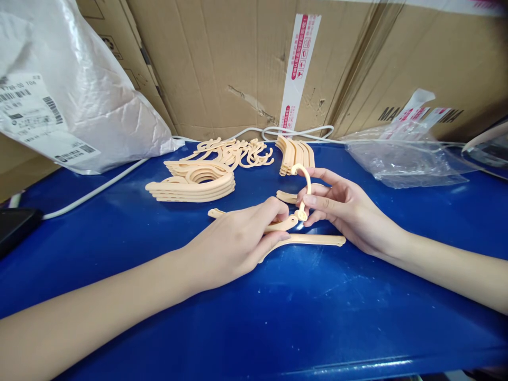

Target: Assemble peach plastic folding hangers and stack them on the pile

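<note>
My left hand (pixel 238 241) lies on the blue table (pixel 278 317) with its fingers closed around the middle of a peach plastic hanger body (pixel 317 239). My right hand (pixel 341 206) pinches a peach hook piece (pixel 305 182) between thumb and fingers, its lower end meeting the hanger body at the centre. A stack of hanger bodies (pixel 194 182) lies behind my left hand. Loose hooks (pixel 238 151) are heaped further back, and another stack of pieces (pixel 296 153) stands beside them.
Cardboard boxes (pixel 238 63) form a wall at the back. A white plastic bag (pixel 75 90) with labels sits at the left, a clear bag (pixel 405 156) at the right. A white cable (pixel 95 193) runs across the table; a dark object (pixel 16 225) lies at the left edge.
</note>
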A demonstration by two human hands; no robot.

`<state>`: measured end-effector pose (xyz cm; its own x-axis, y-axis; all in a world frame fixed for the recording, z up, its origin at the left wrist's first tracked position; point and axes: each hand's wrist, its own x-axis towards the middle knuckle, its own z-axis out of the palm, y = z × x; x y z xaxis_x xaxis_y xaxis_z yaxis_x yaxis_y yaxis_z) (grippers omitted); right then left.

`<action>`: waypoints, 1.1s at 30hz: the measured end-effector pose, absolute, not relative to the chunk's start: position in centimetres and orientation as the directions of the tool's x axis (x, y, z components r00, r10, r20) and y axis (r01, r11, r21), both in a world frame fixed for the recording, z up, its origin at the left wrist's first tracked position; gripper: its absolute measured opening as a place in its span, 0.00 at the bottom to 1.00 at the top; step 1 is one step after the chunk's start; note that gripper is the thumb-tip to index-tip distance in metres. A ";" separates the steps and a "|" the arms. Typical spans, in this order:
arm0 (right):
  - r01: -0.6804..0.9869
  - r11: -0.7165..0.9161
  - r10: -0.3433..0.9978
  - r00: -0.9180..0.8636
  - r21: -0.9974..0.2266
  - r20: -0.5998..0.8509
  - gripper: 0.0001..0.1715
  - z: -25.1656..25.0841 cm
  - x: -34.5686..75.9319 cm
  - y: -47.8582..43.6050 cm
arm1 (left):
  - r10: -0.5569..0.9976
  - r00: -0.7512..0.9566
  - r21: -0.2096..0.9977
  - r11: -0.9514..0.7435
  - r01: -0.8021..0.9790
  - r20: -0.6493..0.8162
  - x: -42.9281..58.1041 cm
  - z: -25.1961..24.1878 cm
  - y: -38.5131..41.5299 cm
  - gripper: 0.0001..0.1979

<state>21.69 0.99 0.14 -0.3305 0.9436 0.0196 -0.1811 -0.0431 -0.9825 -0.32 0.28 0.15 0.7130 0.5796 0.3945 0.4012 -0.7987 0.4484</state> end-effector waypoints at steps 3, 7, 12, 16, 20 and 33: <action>-0.144 -0.062 0.946 -0.325 -0.988 -0.012 0.31 0.1 21.7 1.1 | 0.566 0.731 0.450 -0.804 0.388 0.382 -0.4 0.0 0.2 0.02; -0.101 -0.044 0.944 -0.329 -0.994 -0.009 0.33 0.1 21.6 1.1 | 0.563 0.734 0.451 -0.805 0.385 0.380 -0.3 -0.1 0.2 0.01; -0.092 -0.056 0.946 -0.323 -0.994 -0.024 0.34 0.2 21.5 1.0 | 0.559 0.727 0.436 -0.813 0.386 0.398 -0.2 0.0 0.3 0.02; -0.120 -0.068 0.948 -0.317 -0.990 -0.027 0.33 0.3 21.5 1.0 | 0.549 0.723 0.408 -0.825 0.391 0.420 -0.3 0.1 0.4 0.01; -0.138 -0.074 0.938 -0.345 -0.988 -0.022 0.31 0.3 21.6 1.1 | 0.541 0.723 0.395 -0.833 0.389 0.429 -0.3 0.1 0.4 0.01; -0.081 -0.014 0.931 -0.365 -0.997 0.016 0.25 0.1 21.8 1.0 | 0.535 0.728 0.378 -0.838 0.394 0.428 -0.5 -0.3 0.5 0.03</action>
